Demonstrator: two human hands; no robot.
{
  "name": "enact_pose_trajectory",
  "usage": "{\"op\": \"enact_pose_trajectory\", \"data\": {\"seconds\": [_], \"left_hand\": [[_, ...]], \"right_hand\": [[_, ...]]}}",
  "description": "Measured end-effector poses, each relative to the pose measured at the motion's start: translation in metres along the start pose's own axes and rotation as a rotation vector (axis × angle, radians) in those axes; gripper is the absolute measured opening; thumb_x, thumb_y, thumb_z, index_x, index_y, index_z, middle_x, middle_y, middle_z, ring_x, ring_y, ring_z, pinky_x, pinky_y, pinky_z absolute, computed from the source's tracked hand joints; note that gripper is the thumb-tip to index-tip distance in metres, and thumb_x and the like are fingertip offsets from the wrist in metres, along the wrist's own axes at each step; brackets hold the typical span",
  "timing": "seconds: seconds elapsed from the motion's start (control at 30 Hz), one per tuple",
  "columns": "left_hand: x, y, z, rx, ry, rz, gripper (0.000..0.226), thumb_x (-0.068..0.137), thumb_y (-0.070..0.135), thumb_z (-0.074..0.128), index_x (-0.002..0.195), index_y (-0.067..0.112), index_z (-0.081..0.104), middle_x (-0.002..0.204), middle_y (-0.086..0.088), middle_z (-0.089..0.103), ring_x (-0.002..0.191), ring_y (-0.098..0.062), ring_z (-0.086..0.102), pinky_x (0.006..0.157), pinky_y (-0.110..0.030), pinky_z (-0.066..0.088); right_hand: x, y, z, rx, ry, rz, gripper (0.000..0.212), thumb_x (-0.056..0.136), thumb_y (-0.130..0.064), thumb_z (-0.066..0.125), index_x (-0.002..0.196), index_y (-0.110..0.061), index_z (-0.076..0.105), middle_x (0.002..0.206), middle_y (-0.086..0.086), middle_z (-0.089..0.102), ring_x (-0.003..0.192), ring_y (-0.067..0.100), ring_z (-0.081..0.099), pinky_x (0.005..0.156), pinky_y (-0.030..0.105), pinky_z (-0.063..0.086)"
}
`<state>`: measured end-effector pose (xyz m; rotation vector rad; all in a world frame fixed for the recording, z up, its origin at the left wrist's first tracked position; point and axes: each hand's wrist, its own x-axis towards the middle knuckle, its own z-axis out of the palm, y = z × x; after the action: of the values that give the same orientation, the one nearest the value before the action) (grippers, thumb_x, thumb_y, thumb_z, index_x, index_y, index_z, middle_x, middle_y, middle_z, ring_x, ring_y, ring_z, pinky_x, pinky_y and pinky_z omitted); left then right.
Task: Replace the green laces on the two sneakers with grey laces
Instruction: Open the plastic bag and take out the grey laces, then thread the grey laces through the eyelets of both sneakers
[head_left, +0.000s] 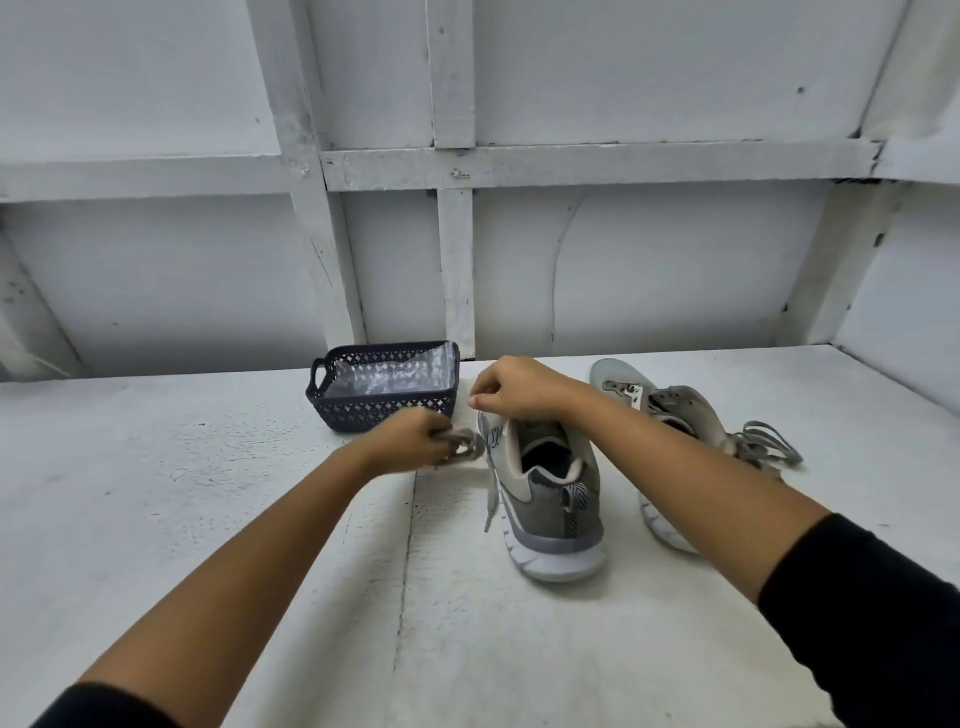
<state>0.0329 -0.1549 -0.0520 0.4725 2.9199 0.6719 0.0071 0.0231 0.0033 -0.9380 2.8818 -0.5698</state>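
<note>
A grey sneaker (550, 509) stands upright in the middle of the table, heel toward me. My left hand (415, 441) grips a bunched grey lace (467, 449) just left of the shoe's eyelets; a loose lace end (491, 506) hangs down the shoe's left side. My right hand (514, 387) is above the shoe's front with fingers curled, pinching something small I cannot make out. The second sneaker (670, 415) lies to the right, partly behind my right forearm. A pile of greyish laces (769, 447) lies beside it.
A dark plastic basket (384, 410) with a lattice wall stands at the back, just left of the hands. The white table (208, 519) ends at a white panelled wall (623, 260). A side wall closes the right end.
</note>
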Motion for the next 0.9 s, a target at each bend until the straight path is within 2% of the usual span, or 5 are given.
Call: {"op": "enact_pose_trajectory", "data": {"seconds": [0.1, 0.23, 0.7, 0.8, 0.9], "left_hand": [[-0.003, 0.019, -0.033, -0.316, 0.037, -0.02, 0.017, 0.094, 0.017, 0.054, 0.089, 0.004, 0.063, 0.074, -0.003, 0.061, 0.063, -0.012, 0.054, 0.057, -0.014, 0.049], [-0.005, 0.043, -0.074, -0.52, 0.098, 0.032, 0.011, 0.092, 0.013, 0.055, 0.09, 0.006, 0.064, 0.078, -0.005, 0.063, 0.062, -0.005, 0.058, 0.059, -0.013, 0.05], [0.007, 0.047, -0.089, -0.925, 0.176, 0.021, 0.014, 0.088, 0.016, 0.058, 0.099, 0.01, 0.065, 0.087, -0.007, 0.071, 0.077, -0.017, 0.067, 0.076, -0.032, 0.056], [0.01, 0.04, -0.086, -1.041, 0.316, -0.025, 0.012, 0.091, 0.016, 0.056, 0.096, 0.01, 0.066, 0.091, -0.007, 0.071, 0.08, -0.019, 0.069, 0.079, -0.035, 0.056], [0.012, 0.036, -0.084, -1.022, 0.414, -0.072, 0.01, 0.093, 0.017, 0.056, 0.092, 0.01, 0.064, 0.087, -0.006, 0.07, 0.075, -0.017, 0.069, 0.073, -0.031, 0.058]], "right_hand": [[-0.006, -0.001, -0.01, 0.191, 0.037, 0.076, 0.045, 0.097, -0.042, 0.044, 0.099, -0.004, 0.069, 0.08, 0.01, 0.06, 0.07, 0.018, 0.052, 0.062, 0.028, 0.038], [-0.011, -0.006, -0.02, 0.871, -0.012, 0.183, 0.052, 0.099, -0.049, 0.028, 0.097, -0.01, 0.062, 0.088, 0.009, 0.065, 0.081, 0.018, 0.059, 0.074, 0.028, 0.044], [-0.027, 0.024, -0.064, 1.463, 0.292, 0.278, 0.028, 0.102, -0.014, 0.033, 0.081, -0.009, 0.051, 0.047, -0.002, 0.06, 0.043, 0.011, 0.061, 0.044, 0.02, 0.052], [-0.024, 0.034, -0.073, 1.715, 0.465, 0.334, 0.028, 0.102, -0.011, 0.025, 0.079, -0.01, 0.042, 0.052, 0.008, 0.066, 0.057, 0.02, 0.069, 0.052, 0.029, 0.056], [-0.017, 0.043, -0.08, 1.85, 0.654, 0.351, 0.03, 0.101, -0.008, 0.021, 0.077, -0.012, 0.038, 0.081, 0.018, 0.071, 0.108, 0.034, 0.061, 0.086, 0.043, 0.048]]}}
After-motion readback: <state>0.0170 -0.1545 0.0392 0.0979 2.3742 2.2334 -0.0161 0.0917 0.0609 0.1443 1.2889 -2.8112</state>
